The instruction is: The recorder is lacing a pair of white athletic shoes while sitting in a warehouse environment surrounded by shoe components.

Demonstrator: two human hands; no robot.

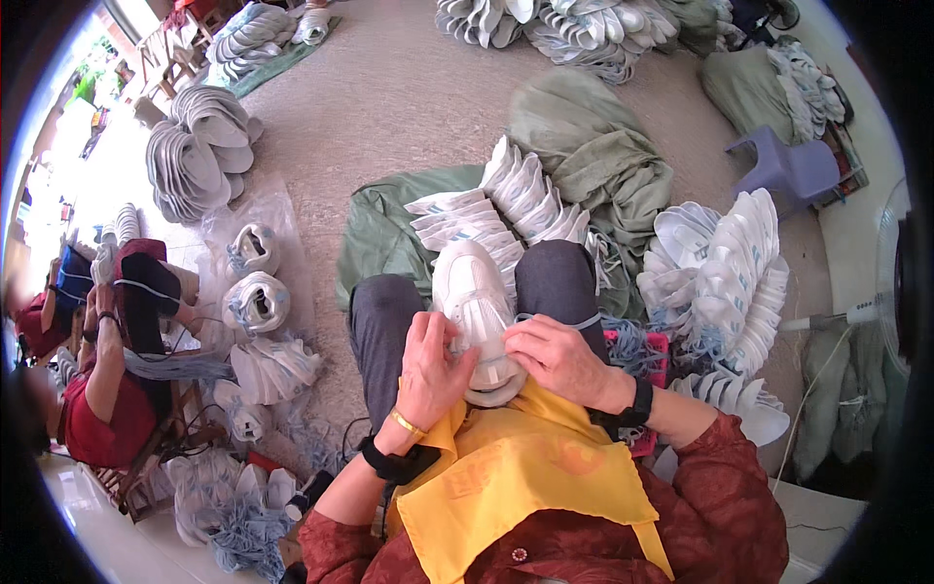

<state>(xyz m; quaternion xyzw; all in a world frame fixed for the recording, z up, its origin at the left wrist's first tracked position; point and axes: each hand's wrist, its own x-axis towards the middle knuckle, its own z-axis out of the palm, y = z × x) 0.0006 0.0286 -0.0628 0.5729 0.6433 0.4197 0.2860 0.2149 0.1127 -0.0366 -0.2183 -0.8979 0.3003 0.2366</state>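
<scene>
A white sneaker [474, 292] rests between my knees, its toe pointing away from me and its collar close to the yellow apron [516, 477]. My left hand [428, 370] lies at the left side of the sneaker, fingers bent and pinched against its lacing area. On the other side, my right hand [564, 360] has thumb and forefinger closed near the eyelets. A pale blue shoelace [587, 322] runs from those fingers across my right knee. The fingertips partly cover the lacing area, so how the lace is threaded there is hidden.
Beyond my knees, rows of white shoe uppers [530, 195] lie on green cloth [379, 229]. More uppers [730, 282] and a pink basket [658, 346] of blue laces stand at right, near a purple stool [786, 167]. A person in red [112, 394] sits at left.
</scene>
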